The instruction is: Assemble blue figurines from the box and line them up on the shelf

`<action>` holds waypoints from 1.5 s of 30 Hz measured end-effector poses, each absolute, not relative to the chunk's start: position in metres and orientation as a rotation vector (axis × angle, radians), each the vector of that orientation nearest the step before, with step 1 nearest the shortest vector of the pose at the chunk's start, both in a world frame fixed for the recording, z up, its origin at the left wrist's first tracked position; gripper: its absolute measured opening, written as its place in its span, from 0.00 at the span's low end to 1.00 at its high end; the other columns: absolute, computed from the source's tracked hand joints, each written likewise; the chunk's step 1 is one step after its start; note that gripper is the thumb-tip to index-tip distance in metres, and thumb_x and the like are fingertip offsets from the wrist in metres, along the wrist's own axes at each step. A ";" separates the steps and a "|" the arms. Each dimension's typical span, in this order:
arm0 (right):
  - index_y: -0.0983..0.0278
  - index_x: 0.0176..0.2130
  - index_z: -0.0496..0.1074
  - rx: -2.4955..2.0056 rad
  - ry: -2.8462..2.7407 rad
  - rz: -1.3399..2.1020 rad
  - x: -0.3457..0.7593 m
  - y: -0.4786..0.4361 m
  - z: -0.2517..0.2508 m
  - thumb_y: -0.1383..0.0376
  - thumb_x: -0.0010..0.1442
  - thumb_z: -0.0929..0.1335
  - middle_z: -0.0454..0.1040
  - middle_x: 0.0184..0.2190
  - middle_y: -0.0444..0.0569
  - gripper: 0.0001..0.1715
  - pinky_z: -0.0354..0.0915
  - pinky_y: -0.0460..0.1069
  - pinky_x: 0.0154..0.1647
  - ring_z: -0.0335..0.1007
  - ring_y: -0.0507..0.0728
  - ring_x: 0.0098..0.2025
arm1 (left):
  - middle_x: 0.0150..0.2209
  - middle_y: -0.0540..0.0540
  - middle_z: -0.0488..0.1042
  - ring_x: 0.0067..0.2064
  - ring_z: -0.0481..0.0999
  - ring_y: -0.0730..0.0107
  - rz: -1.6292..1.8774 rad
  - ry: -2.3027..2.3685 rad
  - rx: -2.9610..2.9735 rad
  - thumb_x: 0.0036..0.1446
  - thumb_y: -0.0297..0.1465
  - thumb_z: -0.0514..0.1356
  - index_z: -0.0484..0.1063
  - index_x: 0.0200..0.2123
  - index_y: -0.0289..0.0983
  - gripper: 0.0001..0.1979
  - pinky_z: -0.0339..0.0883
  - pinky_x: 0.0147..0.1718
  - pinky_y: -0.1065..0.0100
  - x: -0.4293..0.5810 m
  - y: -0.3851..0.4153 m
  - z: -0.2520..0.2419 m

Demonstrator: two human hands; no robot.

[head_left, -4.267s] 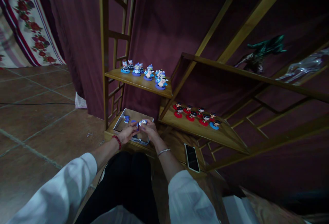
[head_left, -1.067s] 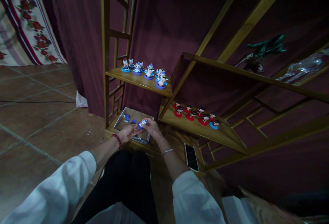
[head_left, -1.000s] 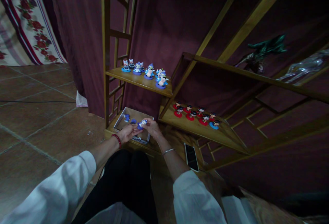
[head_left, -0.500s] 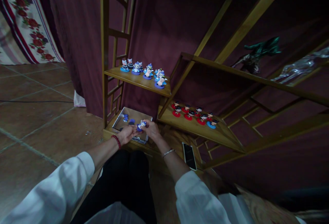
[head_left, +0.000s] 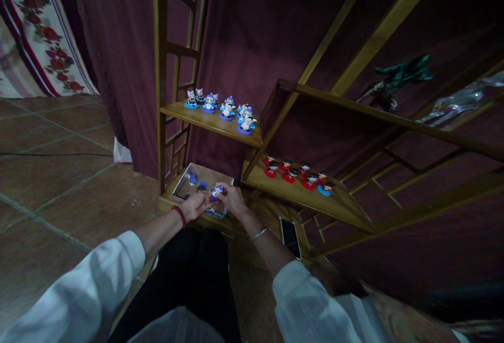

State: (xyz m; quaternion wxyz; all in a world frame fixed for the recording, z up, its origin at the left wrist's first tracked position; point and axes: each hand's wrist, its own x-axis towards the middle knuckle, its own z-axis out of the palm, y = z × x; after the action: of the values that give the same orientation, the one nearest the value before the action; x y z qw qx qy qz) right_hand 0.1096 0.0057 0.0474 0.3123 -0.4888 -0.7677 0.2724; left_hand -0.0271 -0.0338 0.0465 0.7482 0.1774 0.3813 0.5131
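Note:
My left hand (head_left: 196, 206) and my right hand (head_left: 232, 198) meet over a shallow cardboard box (head_left: 185, 179) on the lowest shelf. Both hands pinch one small blue-and-white figurine (head_left: 216, 191) between their fingertips. Loose blue pieces (head_left: 192, 178) lie inside the box behind the hands. A red bead bracelet circles my left wrist and a thin silver one my right.
Several blue figurines (head_left: 226, 111) stand on the upper wooden shelf (head_left: 208, 125). Several red figurines (head_left: 293, 170) and one blue one stand on the middle shelf (head_left: 338, 206). A phone (head_left: 290, 230) lies by my right forearm. Dark red curtain hangs behind; tiled floor at left.
The hands stay together on the figurine, turning it slightly. The camera has shifted a little, so the shelves sit a touch further left.

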 end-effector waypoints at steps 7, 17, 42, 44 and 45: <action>0.60 0.39 0.72 -1.295 -2.151 0.576 0.109 0.002 0.055 0.67 0.48 0.66 0.73 0.26 0.41 0.15 0.64 0.44 0.32 0.69 0.51 0.29 | 0.21 0.46 0.71 0.26 0.73 0.76 1.141 0.834 0.386 0.54 0.16 0.50 0.67 0.23 0.29 0.11 0.71 0.39 0.67 -0.026 -0.037 0.051; 0.59 0.36 0.73 -1.341 -2.181 0.522 0.102 -0.007 0.067 0.68 0.48 0.66 0.73 0.25 0.41 0.12 0.63 0.44 0.32 0.68 0.51 0.28 | 0.22 0.43 0.72 0.26 0.74 0.74 1.166 0.862 0.377 0.54 0.16 0.50 0.67 0.21 0.29 0.12 0.72 0.37 0.67 -0.028 -0.037 0.050; 0.61 0.37 0.72 -1.289 -2.228 0.638 0.101 -0.007 0.072 0.70 0.47 0.65 0.71 0.24 0.40 0.15 0.61 0.42 0.30 0.65 0.49 0.26 | 0.27 0.39 0.75 0.32 0.77 0.67 1.072 0.865 0.400 0.55 0.18 0.49 0.68 0.29 0.27 0.08 0.72 0.40 0.64 -0.037 -0.035 0.044; 0.61 0.37 0.72 -1.274 -2.234 0.642 0.101 -0.006 0.072 0.70 0.47 0.65 0.72 0.25 0.40 0.15 0.61 0.42 0.31 0.66 0.49 0.27 | 0.27 0.38 0.74 0.31 0.77 0.68 1.073 0.849 0.403 0.55 0.18 0.49 0.67 0.29 0.26 0.08 0.72 0.40 0.64 -0.037 -0.036 0.045; 0.61 0.37 0.72 -1.272 -2.235 0.639 0.101 -0.006 0.072 0.70 0.47 0.65 0.72 0.25 0.40 0.15 0.62 0.42 0.31 0.66 0.50 0.27 | 0.27 0.38 0.74 0.32 0.77 0.68 1.079 0.843 0.399 0.55 0.18 0.50 0.67 0.29 0.26 0.08 0.72 0.40 0.64 -0.036 -0.037 0.046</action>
State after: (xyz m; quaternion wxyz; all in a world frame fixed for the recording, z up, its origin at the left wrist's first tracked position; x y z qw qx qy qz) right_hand 0.1014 -0.0058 0.0724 0.2435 -0.4657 -0.8180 0.2339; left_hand -0.0364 -0.0365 0.0462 0.7564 0.1831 0.3865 0.4950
